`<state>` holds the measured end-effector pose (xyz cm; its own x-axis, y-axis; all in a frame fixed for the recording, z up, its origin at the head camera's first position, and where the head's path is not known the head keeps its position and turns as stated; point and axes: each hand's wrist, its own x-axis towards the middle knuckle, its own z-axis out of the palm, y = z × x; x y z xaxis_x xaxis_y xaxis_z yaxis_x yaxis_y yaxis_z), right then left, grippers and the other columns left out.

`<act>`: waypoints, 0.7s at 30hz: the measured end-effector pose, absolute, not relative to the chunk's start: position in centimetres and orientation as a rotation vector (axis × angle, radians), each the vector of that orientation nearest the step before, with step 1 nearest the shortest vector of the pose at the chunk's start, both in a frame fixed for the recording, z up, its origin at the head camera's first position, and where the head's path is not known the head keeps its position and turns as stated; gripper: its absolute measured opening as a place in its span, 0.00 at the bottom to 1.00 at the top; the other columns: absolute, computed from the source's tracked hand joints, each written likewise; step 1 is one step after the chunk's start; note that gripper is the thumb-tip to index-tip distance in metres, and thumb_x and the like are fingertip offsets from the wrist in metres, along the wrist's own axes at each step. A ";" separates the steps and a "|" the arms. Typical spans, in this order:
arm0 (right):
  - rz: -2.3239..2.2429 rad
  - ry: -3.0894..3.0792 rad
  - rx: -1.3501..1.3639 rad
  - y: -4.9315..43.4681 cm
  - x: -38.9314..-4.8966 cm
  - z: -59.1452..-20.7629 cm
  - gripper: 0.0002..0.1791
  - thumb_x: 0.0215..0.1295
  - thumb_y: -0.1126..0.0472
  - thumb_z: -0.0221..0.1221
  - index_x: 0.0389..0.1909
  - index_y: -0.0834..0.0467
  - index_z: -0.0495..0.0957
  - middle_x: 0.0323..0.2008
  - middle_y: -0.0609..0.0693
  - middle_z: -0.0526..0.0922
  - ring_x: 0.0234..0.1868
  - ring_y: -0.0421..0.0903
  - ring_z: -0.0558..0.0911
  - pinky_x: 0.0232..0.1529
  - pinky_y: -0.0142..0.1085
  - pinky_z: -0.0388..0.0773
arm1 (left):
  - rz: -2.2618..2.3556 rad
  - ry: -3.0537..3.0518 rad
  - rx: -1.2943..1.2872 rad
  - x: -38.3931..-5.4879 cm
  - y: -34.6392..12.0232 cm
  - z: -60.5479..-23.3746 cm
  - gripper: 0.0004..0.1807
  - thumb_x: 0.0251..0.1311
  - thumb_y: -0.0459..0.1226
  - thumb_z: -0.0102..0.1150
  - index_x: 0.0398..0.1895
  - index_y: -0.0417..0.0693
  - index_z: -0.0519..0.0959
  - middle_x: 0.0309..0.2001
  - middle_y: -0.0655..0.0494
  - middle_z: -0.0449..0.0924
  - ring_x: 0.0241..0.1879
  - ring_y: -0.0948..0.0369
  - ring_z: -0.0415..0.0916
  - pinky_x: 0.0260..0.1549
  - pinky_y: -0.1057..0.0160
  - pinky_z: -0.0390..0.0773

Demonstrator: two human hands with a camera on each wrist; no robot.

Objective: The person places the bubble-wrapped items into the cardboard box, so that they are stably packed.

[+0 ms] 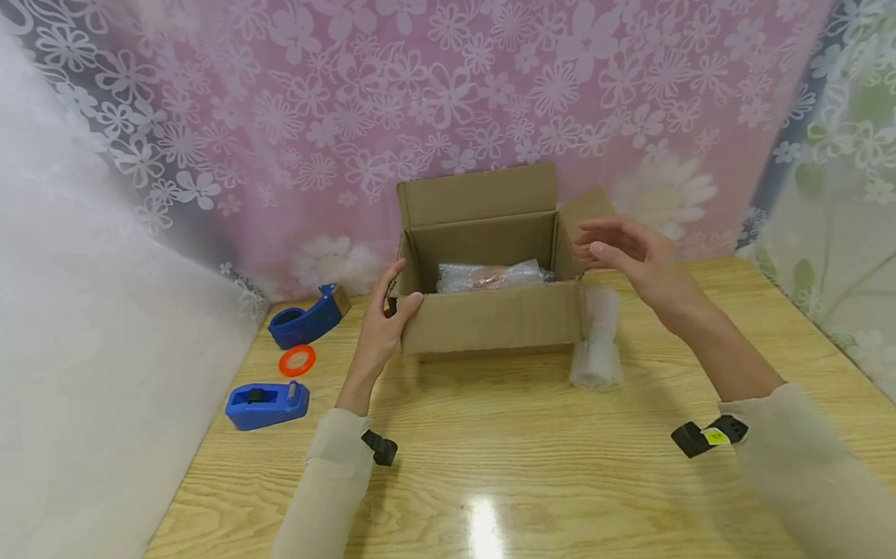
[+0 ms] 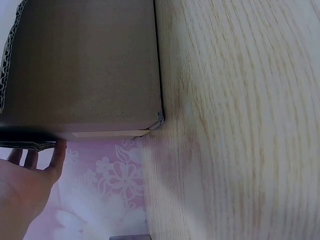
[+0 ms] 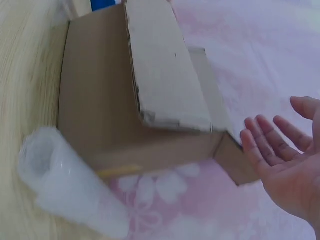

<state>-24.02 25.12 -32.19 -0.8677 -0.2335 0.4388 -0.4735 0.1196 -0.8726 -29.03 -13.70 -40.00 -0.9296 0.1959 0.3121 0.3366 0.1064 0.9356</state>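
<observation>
An open cardboard box (image 1: 491, 321) stands on the table with its flaps spread outward. Inside lies a bubble-wrapped bundle (image 1: 489, 276); what it wraps is unclear. My left hand (image 1: 381, 324) holds the box's front left corner, thumb on the front flap and fingers at the left side flap; the left wrist view shows the hand (image 2: 27, 187) at that flap's edge, its fingers partly hidden. Beside the right side flap (image 1: 589, 207) my right hand (image 1: 635, 263) is raised, fingers loosely bent. The right wrist view shows its palm (image 3: 295, 180) holding nothing.
A roll of bubble wrap (image 1: 597, 360) lies against the box's right side. At the left are a blue tape gun (image 1: 303, 323), an orange ring (image 1: 297, 361) and a blue tape dispenser (image 1: 266, 407). A pink floral curtain (image 1: 470, 87) hangs behind the table (image 1: 426, 472).
</observation>
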 end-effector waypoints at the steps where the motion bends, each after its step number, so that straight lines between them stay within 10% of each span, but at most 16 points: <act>1: 1.868 -2.147 0.709 25.7 -23.9 -32.3 0.19 0.81 0.62 0.55 0.68 0.61 0.75 0.56 0.53 0.83 0.54 0.45 0.84 0.55 0.30 0.79 | -1.955 -2.254 -0.545 -29.0 -13.7 -40.0 0.36 0.75 0.43 0.60 0.83 0.57 0.59 0.84 0.56 0.44 0.81 0.49 0.43 0.68 0.36 0.65; 15: 2.114 -1.727 0.451 29.9 -24.8 -36.1 0.17 0.79 0.62 0.57 0.56 0.74 0.76 0.34 0.54 0.85 0.33 0.48 0.86 0.40 0.33 0.85 | -1.956 -2.257 -0.546 -29.1 -13.6 -39.9 0.37 0.75 0.43 0.60 0.83 0.58 0.59 0.84 0.57 0.44 0.82 0.48 0.41 0.69 0.36 0.64; 21: 1.970 -2.142 0.316 31.1 -26.9 -39.4 0.18 0.82 0.58 0.54 0.63 0.64 0.75 0.47 0.52 0.85 0.45 0.40 0.84 0.46 0.28 0.81 | -1.974 -2.254 -0.538 -29.0 -13.7 -40.0 0.37 0.75 0.43 0.60 0.83 0.58 0.59 0.84 0.58 0.44 0.82 0.49 0.42 0.68 0.36 0.65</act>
<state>-26.88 31.14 -39.38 -0.9540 -0.0130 0.2996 -0.2997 0.0815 -0.9506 -28.95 -13.66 -39.98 -0.9330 0.1977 0.3008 0.3242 0.0984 0.9409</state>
